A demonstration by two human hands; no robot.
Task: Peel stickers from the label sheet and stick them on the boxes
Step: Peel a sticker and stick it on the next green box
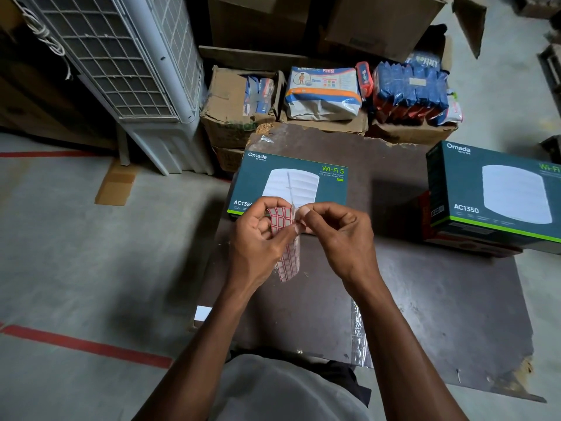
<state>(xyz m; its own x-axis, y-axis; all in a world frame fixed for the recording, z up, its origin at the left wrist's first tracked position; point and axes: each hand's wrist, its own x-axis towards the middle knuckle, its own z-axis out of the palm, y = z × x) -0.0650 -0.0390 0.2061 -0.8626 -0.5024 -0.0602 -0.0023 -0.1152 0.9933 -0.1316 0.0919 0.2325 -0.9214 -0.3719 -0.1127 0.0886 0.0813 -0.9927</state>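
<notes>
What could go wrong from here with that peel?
The left hand holds the label sheet curled in mid-air, so the sticker the right hand is picking at could tear or fold onto itself. The sheet's loose lower end could catch on the near Omada box on the way down.

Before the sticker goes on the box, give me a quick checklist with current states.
1. Label sheet held by left hand: ok.
2. Right hand pinching at the sheet's edge: ok.
3. Sticker fully peeled free: cannot tell, fingers hide it.
4. Nearest Omada box flat on the board, top facing up: ok.
5. Box top free of obstruction: ok.
6. Second Omada box within reach: cannot tell.
</notes>
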